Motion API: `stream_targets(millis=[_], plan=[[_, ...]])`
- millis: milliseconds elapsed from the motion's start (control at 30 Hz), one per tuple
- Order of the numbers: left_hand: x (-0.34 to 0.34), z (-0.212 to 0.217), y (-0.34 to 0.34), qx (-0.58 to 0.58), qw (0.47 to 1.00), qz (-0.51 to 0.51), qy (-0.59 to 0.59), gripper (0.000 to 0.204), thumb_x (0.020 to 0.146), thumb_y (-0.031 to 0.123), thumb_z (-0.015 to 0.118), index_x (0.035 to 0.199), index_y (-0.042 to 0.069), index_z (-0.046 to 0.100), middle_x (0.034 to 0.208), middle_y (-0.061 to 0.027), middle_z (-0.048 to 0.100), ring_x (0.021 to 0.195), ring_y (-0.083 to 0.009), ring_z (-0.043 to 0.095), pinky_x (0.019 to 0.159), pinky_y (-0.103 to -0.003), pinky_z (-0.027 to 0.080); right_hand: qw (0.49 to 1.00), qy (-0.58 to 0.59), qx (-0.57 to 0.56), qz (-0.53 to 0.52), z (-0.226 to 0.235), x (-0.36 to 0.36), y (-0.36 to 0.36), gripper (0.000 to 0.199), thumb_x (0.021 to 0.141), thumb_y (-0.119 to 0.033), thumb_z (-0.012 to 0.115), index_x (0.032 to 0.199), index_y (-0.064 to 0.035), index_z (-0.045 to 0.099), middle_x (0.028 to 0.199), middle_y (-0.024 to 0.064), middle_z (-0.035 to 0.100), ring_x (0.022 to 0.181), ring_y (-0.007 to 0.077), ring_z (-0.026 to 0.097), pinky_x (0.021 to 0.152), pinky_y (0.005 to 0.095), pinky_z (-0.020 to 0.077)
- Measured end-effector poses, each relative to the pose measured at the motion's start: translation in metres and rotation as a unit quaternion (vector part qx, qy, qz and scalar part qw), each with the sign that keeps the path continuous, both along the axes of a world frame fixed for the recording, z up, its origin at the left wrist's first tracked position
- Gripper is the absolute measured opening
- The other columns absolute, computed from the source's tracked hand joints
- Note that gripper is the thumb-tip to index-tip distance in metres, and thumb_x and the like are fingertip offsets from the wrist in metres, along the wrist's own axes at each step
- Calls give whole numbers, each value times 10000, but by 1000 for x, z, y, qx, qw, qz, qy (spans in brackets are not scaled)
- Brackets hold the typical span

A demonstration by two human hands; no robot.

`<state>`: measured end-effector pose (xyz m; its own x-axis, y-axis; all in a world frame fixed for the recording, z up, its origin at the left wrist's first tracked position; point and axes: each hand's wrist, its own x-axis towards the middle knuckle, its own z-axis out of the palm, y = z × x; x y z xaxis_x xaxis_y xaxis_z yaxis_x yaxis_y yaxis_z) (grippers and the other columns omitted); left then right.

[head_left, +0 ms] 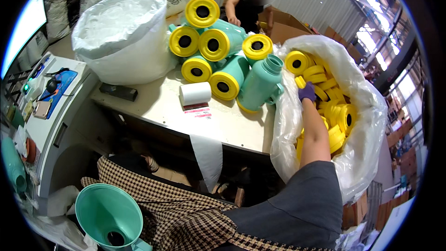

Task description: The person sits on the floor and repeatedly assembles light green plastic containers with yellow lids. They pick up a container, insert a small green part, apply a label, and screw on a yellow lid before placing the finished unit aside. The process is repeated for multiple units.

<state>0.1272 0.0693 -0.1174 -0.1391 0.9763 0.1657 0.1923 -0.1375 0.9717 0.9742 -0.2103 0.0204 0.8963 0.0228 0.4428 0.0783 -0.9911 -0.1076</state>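
Yellow bases (335, 142) fill a translucent plastic bag (367, 148) beside the right edge of the counter (155, 104). The right hand (306, 92), in a purple glove, reaches into the bag at the side nearer the counter; its fingers curl against one yellow piece (300, 82), though whether they grip it cannot be told. The left hand lies out of view. Toward the far edge of the counter, six teal jugs (224, 45) lie stacked, their yellow ends facing the near edge; toward the right edge an upright jug (262, 81) stands on its yellow base, neck uncovered. A white roll (195, 94) lies between the stack and the near edge, over which a white strip (206, 158) hangs. Progress, judged from this arrangement, is partial: seven jugs on the counter carry bases, whereas the wide-mouthed jug (104, 207), off the counter near the person's lap, shows no yellow at its open rim. Many bases remain loose.
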Motion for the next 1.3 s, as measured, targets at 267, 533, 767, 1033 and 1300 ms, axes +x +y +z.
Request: stream_targets(millis=[267,533,767,1033,1300], plan=[[-30,-30,-32,-49,985,23,-161,563,956,439,596,1384,78,534,1352,-122,584,1222,-287,551,1031,-452,482,630,-517,246,525,228,-151,178,559,1004,-304,656,1424,7,456,1326,145,551,1129,259,594,975,332,475],[-72,-109,-98,-43,963,101,-246,605,928,465,630,1388,83,538,1335,-107,594,1188,-286,566,992,-464,500,376,421,245,788,24,-495,313,431,967,-89,561,1393,-25,552,1379,97,586,1271,241,561,1157,386,356],[-62,44,-112,-7,977,193,89,577,769,156,817,1263,-20,577,1136,-107,670,982,-183,653,848,-316,521,565,-13,203,799,-91,-559,269,441,774,-88,721,1213,-123,703,1304,201,535,1224,362,525,1127,579,319],[-77,21,-95,-57,934,202,-288,430,906,341,662,1167,7,588,1051,-84,675,981,-153,641,845,-302,515,535,289,229,760,-133,-531,273,618,942,-319,690,1418,42,529,1038,157,582,972,322,576,907,403,472],[-37,67,-75,6,986,72,150,466,859,318,648,1176,-16,578,995,-145,673,895,-229,662,820,-355,514,389,252,315,828,-41,-555,294,797,1034,-581,428,1431,109,472,1151,177,606,944,251,539,866,377,462]])
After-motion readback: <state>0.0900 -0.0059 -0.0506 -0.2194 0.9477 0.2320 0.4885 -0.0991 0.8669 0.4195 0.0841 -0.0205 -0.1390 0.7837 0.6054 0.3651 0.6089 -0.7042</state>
